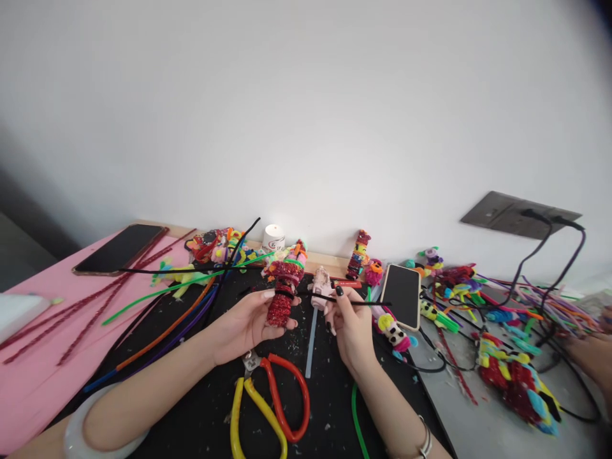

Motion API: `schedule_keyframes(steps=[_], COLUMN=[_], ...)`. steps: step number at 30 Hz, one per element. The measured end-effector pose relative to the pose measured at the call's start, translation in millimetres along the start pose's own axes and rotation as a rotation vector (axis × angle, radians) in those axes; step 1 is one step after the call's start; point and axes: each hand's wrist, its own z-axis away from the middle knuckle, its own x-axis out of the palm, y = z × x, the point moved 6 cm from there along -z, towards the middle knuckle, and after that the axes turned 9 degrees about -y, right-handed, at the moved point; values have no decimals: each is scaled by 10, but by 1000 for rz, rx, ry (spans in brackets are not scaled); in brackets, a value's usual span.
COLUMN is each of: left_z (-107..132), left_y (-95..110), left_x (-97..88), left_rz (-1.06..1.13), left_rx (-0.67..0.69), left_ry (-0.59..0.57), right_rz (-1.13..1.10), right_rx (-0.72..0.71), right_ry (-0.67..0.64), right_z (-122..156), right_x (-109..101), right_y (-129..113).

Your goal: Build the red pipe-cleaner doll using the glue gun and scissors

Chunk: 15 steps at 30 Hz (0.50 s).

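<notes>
Over desk centre | left grip wraps my red pipe-cleaner figure | right grip, 3 o'clock, pinches black pipe cleaner

Two phones are counted: one far left, one propped right of centre. Two pairs of scissors lie near, one red-handled, one yellow-handled. One white candle is seen far. Two cables are plugged in at the right. Loose pipe cleaners perhaps number a dozen; blur prevents certainty.
</notes>
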Motion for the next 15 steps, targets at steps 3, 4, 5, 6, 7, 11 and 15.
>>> schedule_keyframes(steps=[3,4,5,6,7,11,15], left_z=[-10,-12,-14,-16,-17,-14,-13], left_y=[89,113,135,156,178,232,184], left_x=[-58,-72,-83,-92,-99,-133,-130], left_rz=[-24,-30,-39,-51,-68,-183,-339], left_rx=[88,108,126,145,169,257,281], left_ry=[82,104,120,133,144,197,204], right_rz=[-20,-11,5,27,55,185,381], right_rx=[-16,-35,-55,-76,-96,-177,-235], right_ry=[26,28,29,31,35,57,-13], right_z=[-2,4,12,21,30,64,106], right_x=[-36,-32,-22,-10,3,25,82], right_y=[-8,-22,-39,-59,-81,-168,-210])
